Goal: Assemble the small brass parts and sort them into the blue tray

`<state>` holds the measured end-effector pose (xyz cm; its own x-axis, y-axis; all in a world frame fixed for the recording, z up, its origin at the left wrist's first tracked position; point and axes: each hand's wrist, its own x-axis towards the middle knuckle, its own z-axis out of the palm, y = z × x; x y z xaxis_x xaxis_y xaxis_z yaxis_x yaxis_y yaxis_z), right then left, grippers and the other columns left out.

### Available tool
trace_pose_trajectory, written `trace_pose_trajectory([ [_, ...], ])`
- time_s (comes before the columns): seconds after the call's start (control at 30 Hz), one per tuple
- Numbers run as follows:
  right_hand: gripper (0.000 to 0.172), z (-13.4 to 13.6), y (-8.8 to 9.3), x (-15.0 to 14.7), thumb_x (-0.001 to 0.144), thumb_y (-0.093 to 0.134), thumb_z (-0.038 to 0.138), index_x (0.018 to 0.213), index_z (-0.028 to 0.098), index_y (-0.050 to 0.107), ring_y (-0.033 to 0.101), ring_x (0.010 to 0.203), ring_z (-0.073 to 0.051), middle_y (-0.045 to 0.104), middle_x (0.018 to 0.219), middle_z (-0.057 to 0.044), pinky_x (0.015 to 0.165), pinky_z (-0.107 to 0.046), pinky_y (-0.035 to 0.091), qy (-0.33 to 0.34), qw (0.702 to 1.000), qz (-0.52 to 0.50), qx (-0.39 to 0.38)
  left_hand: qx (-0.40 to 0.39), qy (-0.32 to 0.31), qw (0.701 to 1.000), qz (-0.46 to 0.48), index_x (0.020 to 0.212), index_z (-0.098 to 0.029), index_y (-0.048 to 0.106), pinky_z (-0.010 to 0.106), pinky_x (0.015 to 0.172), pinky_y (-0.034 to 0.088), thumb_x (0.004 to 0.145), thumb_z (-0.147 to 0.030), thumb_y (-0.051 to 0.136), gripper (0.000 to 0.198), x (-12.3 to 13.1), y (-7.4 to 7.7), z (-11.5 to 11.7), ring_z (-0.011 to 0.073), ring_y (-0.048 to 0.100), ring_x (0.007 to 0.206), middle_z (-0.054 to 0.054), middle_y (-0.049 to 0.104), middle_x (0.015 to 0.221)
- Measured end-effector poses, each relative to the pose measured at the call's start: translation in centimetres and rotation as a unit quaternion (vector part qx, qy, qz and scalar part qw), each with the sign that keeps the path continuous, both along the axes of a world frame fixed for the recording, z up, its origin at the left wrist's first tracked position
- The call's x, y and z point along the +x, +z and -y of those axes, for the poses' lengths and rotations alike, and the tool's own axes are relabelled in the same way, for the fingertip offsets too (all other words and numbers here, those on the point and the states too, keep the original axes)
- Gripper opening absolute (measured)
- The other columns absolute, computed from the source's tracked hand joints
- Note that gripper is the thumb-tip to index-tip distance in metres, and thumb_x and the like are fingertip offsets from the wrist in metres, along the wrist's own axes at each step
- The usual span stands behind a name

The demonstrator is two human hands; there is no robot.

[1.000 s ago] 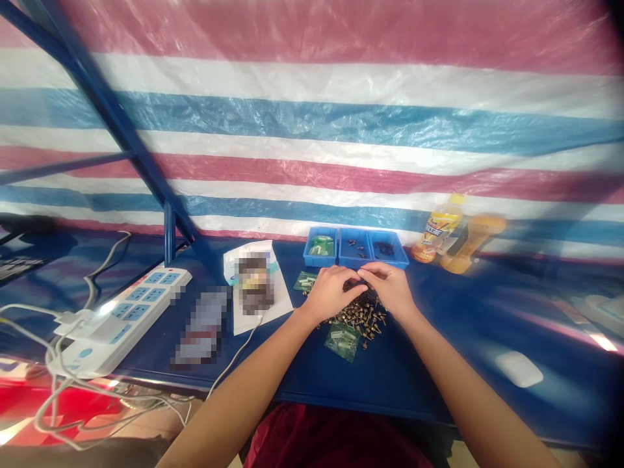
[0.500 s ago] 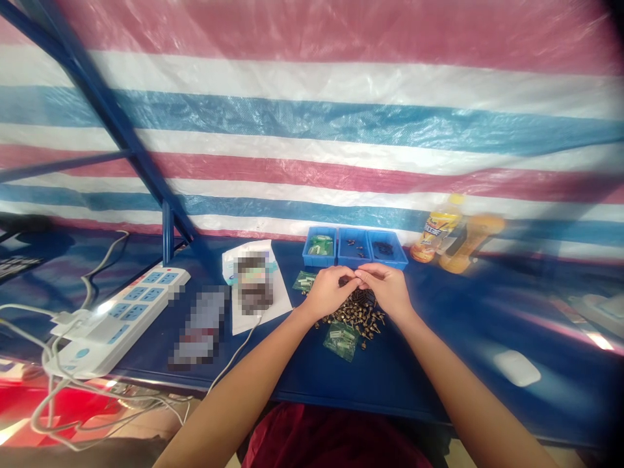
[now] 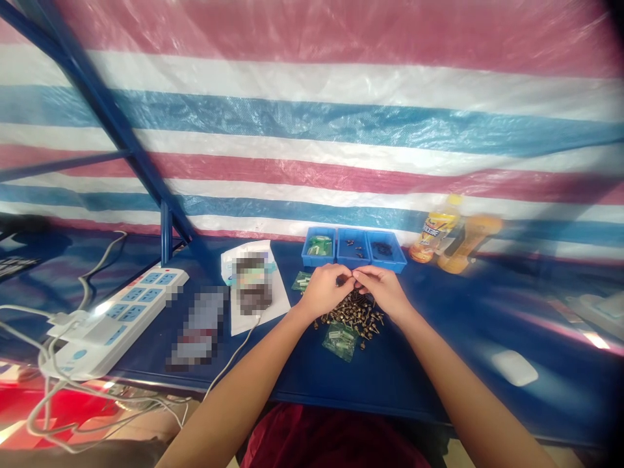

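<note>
Fingertips of my left hand and my right hand meet in a pinch just in front of the blue bins. Whatever they hold between them is too small to make out. Beneath both hands spreads a heap of small brass-coloured screw-like parts. A green-tinted plastic bag with pale pieces inside lies at the near side of the heap. Another such bag sits left of my left hand, partly covered. Beyond my fingers stand three blue bins: the left bin holds green bags, the middle bin a few small parts, the right bin dark small pieces.
On the left are a white power strip with tangled cables, a blurred-out flat object and a white packet. Two drink bottles, one yellow-labelled bottle and one tilted-looking bottle, stand at back right. A white case lies right.
Both hands stay together over the heap, their fingertips shifting only slightly. The whole view has moved a little; nothing else visibly differs.
</note>
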<state>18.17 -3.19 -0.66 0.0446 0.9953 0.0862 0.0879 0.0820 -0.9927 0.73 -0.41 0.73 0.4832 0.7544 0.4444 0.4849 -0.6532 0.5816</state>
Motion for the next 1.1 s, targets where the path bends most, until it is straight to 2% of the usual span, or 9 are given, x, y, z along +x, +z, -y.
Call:
trace_pose_trajectory([
  [0.13,0.031,0.1,0.1,-0.1,0.077,0.074,0.047,0.09,0.019,0.076,0.067,0.084,-0.019,0.074,0.092,-0.005,0.068,-0.027,0.054,-0.012,1.0,-0.011,0.005,0.0,-0.005,1.0,-0.004,0.08,-0.022,0.067,0.029,0.076,0.046,0.091,-0.026,0.053,0.019,0.0,0.2,0.1,0.017,0.062,0.076,0.0,0.072,0.082],
  [0.3,0.028,0.1,0.3,-0.4,0.075,0.076,0.045,0.086,0.019,0.075,0.065,0.081,-0.017,0.073,0.087,-0.005,0.066,-0.025,0.051,-0.023,0.999,-0.045,-0.002,0.005,-0.004,1.0,-0.002,0.08,-0.021,0.067,0.03,0.076,0.046,0.091,-0.026,0.052,0.019,0.0,0.2,0.1,0.0174,0.062,0.077,0.0,0.072,0.081],
  [0.43,0.029,0.1,0.7,0.2,0.073,0.078,0.045,0.086,0.019,0.075,0.063,0.082,-0.017,0.073,0.09,-0.006,0.063,-0.024,0.049,-0.074,0.992,-0.099,-0.004,0.012,-0.012,1.0,0.005,0.079,-0.021,0.067,0.03,0.076,0.046,0.09,-0.025,0.055,0.016,0.0,0.1,0.0,0.0169,0.062,0.076,-0.001,0.072,0.082],
  [0.53,0.027,0.0,1.1,0.7,0.07,0.081,0.042,0.085,0.02,0.075,0.06,0.076,-0.015,0.071,0.087,-0.005,0.059,-0.022,0.047,-0.093,0.985,-0.146,-0.021,-0.019,-0.013,0.999,0.045,0.083,-0.021,0.068,0.029,0.077,0.047,0.09,-0.027,0.056,0.015,0.0,-0.1,-0.1,0.017,0.065,0.079,0.0,0.073,0.086],
  [0.67,0.027,0.0,1.2,1.1,0.066,0.084,0.035,0.087,0.02,0.076,0.059,0.072,-0.013,0.071,0.086,-0.005,0.059,-0.021,0.047,-0.065,0.981,-0.173,-0.053,-0.082,-0.004,0.987,0.135,0.092,-0.021,0.07,0.028,0.082,0.051,0.089,-0.03,0.06,0.014,0.1,-0.6,-0.4,0.0168,0.068,0.086,0.001,0.074,0.092],
  [0.77,0.026,0.0,1.0,1.1,0.068,0.082,0.034,0.09,0.02,0.077,0.061,0.076,-0.014,0.073,0.092,-0.007,0.062,-0.023,0.047,-0.038,0.984,-0.165,-0.05,-0.108,0.005,0.978,0.179,0.088,-0.019,0.07,0.028,0.082,0.052,0.085,-0.031,0.066,0.014,0.1,-0.8,-0.8,0.0169,0.068,0.085,0.003,0.074,0.091],
  [0.93,0.026,0.3,1.1,0.8,0.071,0.081,0.039,0.091,0.022,0.078,0.055,0.074,-0.012,0.071,0.094,-0.005,0.06,-0.022,0.046,-0.051,0.986,-0.156,-0.038,-0.146,-0.021,0.966,0.214,0.086,-0.016,0.069,0.03,0.08,0.053,0.083,-0.031,0.069,0.015,0.0,-1.0,-1.2,0.0173,0.068,0.084,0.006,0.073,0.09],
  [1.1,0.033,0.2,0.9,0.7,0.073,0.079,0.043,0.1,0.023,0.079,0.052,0.072,-0.012,0.07,0.093,-0.005,0.06,-0.024,0.045,-0.015,0.992,-0.118,-0.039,-0.161,-0.04,0.96,0.225,0.087,-0.015,0.069,0.03,0.079,0.053,0.082,-0.031,0.07,0.017,0.1,-1.2,-1.3,0.017,0.068,0.083,0.007,0.073,0.091],
])
